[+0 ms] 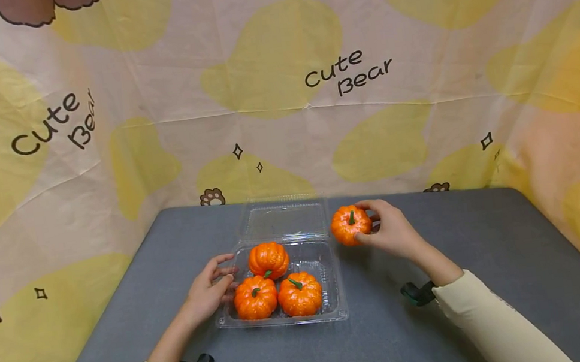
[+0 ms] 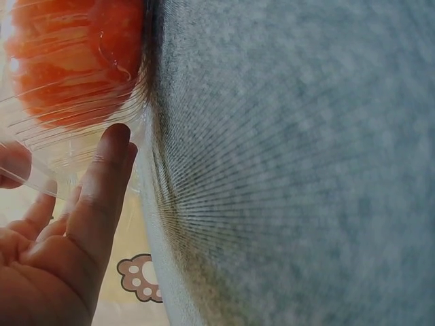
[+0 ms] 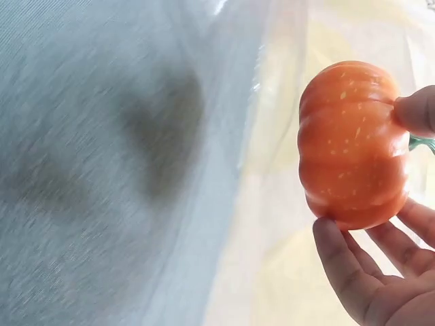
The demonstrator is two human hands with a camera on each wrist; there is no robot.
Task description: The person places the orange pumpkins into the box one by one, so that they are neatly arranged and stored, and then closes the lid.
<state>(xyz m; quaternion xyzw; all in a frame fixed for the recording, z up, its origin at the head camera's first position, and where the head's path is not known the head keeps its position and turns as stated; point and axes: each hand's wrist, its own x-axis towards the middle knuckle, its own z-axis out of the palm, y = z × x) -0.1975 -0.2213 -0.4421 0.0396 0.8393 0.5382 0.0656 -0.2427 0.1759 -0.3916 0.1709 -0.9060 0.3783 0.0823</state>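
Orange ribbed pumpkin, right hand pinching; clear ridged box.

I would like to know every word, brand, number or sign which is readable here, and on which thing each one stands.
"Cute Bear": on the left cloth wall.
"Cute Bear": on the back cloth wall.
"Cu": on the right cloth wall; the picture's edge cuts off the rest.
No text or number is readable on the pumpkins or the clear container.
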